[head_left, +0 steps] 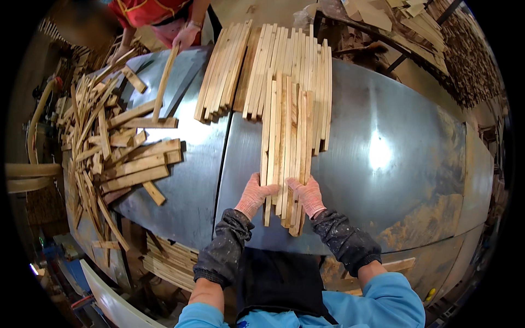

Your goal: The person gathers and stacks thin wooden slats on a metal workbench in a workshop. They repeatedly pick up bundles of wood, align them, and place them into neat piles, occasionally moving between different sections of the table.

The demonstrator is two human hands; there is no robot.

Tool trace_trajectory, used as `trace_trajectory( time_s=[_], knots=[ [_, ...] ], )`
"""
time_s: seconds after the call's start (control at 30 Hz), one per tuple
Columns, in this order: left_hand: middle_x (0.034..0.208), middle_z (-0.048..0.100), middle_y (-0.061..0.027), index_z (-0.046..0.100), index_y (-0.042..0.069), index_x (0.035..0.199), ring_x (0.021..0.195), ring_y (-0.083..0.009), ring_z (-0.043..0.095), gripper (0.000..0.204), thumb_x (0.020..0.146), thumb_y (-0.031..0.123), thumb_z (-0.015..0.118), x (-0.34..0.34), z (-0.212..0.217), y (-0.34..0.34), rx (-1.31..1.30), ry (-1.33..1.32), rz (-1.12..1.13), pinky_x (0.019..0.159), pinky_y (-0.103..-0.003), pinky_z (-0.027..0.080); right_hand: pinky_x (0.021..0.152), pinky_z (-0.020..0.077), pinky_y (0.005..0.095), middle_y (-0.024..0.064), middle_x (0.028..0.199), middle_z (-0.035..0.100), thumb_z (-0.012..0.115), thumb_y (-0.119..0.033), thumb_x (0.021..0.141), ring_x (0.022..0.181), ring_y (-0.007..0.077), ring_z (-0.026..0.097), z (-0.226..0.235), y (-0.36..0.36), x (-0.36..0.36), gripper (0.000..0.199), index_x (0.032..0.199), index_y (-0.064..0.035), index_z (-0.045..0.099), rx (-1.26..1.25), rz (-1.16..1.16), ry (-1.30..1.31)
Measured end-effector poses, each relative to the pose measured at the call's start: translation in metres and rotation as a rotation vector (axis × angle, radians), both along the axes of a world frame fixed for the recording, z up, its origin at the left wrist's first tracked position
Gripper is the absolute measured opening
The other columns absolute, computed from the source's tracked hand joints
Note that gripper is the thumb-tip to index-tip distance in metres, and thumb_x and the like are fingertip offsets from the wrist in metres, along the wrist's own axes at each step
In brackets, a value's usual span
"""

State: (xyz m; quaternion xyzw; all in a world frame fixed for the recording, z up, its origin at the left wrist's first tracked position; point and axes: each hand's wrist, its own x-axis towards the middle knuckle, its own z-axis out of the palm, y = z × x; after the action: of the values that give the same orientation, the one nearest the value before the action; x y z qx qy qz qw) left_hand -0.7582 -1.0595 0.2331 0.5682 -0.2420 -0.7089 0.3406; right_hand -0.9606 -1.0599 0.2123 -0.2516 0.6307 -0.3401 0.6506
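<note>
My left hand (255, 194), in a pink work glove, grips the left side of a bundle of wooden strips (286, 147). On the bundle's right side, my right hand (308, 195) presses in the same kind of glove. Both thumbs rest on top of the strips, while the other fingers are hidden at the sides. The strips' near ends are uneven and point towards me. Their far ends overlap a larger row of wooden strips (287, 54) lying on the metal table (404, 136).
Scrap wood pieces (136, 164) lie heaped on the table's left. Across from me, a co-worker's hand (187, 35) holds a wooden strip (165, 82). Another strip stack (223, 71) lies left of the row. Sawdust (424, 224) covers the right part; boards (169, 262) sit below the near edge.
</note>
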Motion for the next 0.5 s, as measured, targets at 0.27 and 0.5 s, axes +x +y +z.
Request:
trace_trajectory(
  time_s=[0.27, 0.5],
  knots=[
    [0.130, 0.064, -0.0164, 0.045, -0.009, 0.141, 0.117, -0.0234, 0.064, 0.081, 0.080, 0.017, 0.092, 0.021, 0.034, 0.123, -0.009, 0.013, 0.217, 0.106, -0.038, 0.052, 0.093, 0.0575, 0.0330, 0.0114, 0.119, 0.074, 0.084, -0.016, 0.090, 0.103, 0.0183, 0.071, 0.035, 0.088, 0.029, 0.054, 0.134, 0.0030, 0.059, -0.043, 0.100, -0.039],
    [0.131, 0.063, -0.0152, 0.044, -0.008, 0.143, 0.118, -0.0230, 0.064, 0.081, 0.081, 0.012, 0.091, 0.082, 0.084, 0.240, -0.080, 0.078, 0.469, 0.105, -0.039, 0.053, 0.090, 0.0590, 0.0337, 0.0102, 0.117, 0.073, 0.085, -0.018, 0.091, 0.101, 0.0174, 0.071, 0.080, 0.161, 0.099, 0.056, 0.135, 0.0029, 0.058, -0.138, 0.342, -0.033]
  ],
)
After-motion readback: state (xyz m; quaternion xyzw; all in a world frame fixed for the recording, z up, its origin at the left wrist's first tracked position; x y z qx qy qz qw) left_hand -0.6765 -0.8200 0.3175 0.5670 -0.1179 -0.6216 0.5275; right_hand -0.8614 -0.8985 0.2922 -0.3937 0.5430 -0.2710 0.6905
